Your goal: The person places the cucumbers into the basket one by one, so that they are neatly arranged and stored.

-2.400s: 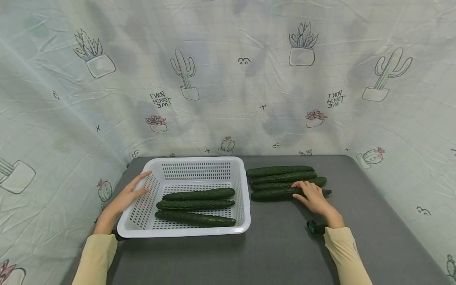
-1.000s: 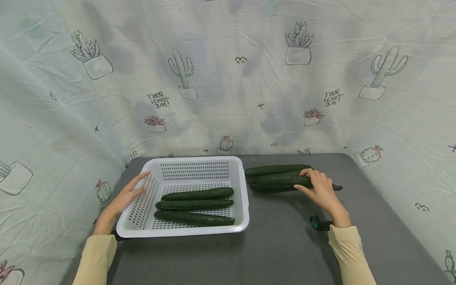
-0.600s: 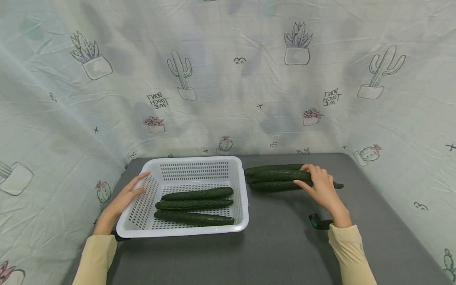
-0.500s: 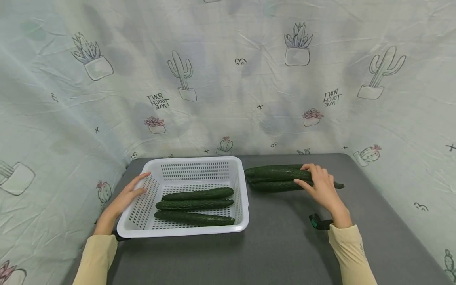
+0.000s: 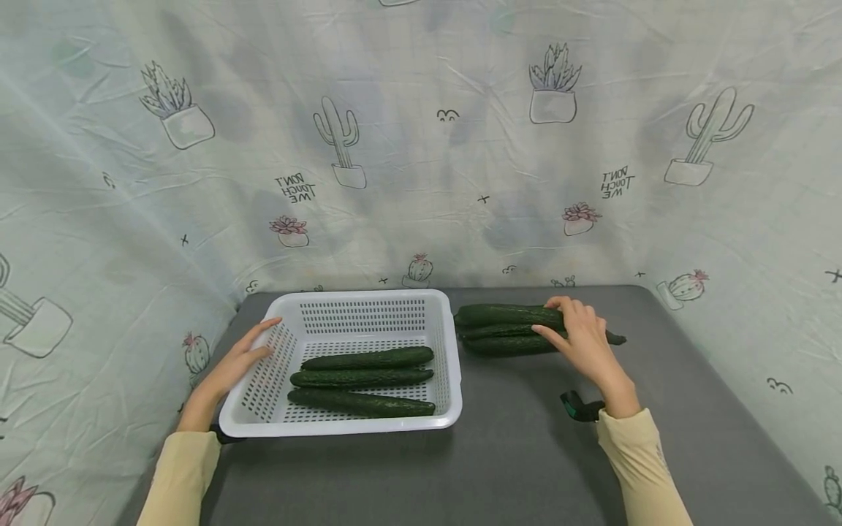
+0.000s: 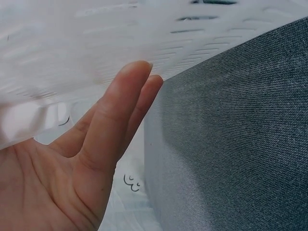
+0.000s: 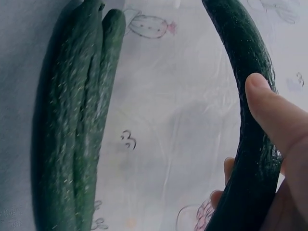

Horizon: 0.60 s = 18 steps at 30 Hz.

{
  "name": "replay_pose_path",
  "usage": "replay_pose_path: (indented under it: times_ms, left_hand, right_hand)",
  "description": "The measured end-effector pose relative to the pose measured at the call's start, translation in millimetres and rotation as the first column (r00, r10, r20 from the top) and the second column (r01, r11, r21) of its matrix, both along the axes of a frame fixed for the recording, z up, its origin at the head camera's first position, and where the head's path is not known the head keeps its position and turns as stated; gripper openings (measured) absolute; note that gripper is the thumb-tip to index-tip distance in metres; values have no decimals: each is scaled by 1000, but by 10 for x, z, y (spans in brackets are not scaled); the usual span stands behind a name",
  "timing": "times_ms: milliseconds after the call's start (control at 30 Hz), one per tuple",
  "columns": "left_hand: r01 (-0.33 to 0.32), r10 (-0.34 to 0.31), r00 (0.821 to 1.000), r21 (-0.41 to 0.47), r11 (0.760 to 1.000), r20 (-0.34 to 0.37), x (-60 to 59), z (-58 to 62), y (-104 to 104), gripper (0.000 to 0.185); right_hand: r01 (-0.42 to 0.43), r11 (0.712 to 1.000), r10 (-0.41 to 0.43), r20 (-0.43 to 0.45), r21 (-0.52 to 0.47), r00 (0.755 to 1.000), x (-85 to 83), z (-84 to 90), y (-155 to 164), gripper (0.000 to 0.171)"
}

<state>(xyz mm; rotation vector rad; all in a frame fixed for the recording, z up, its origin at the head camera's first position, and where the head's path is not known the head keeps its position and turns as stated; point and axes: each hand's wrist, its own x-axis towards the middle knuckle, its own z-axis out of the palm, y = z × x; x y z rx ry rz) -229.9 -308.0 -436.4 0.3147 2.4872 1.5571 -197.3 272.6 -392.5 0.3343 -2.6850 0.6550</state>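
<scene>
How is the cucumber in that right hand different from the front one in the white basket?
The held cucumber is gripped in the right hand, while no hand touches the front cucumber.
The held cucumber is outside the basket; the front cucumber lies inside it.
The hand covers part of the held cucumber, whereas the front cucumber shows its full length in the head view.
Both are long, slender and dark green.

The left sleeve (image 5: pixel 176 478) and right sleeve (image 5: pixel 633 456) are pale yellow and creased; the latter bears a small dark marking (image 5: pixel 661 454) on its outer edge. The right wrist device (image 5: pixel 582 408) is black with a green patch (image 5: pixel 568 408), the left (image 5: pixel 226 436) dark, mostly hidden. The right hand (image 5: pixel 582 342) has short nails (image 7: pixel 260 81).
</scene>
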Motion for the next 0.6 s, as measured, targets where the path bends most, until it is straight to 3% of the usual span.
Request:
replay_pose_path:
  times_ms: [267, 600]
  left_hand:
    - [-3, 3, 1000, -11, 1000, -6, -7, -23, 5, 57]
    - [6, -6, 1000, 2, 1000, -8, 4, -9, -8, 56]
  right_hand:
    - [-8, 998, 7, 10, 67, 1000, -67, 129, -191, 44]
    - [-34, 996, 32, 36, 80, 999, -161, 260, -457, 46]
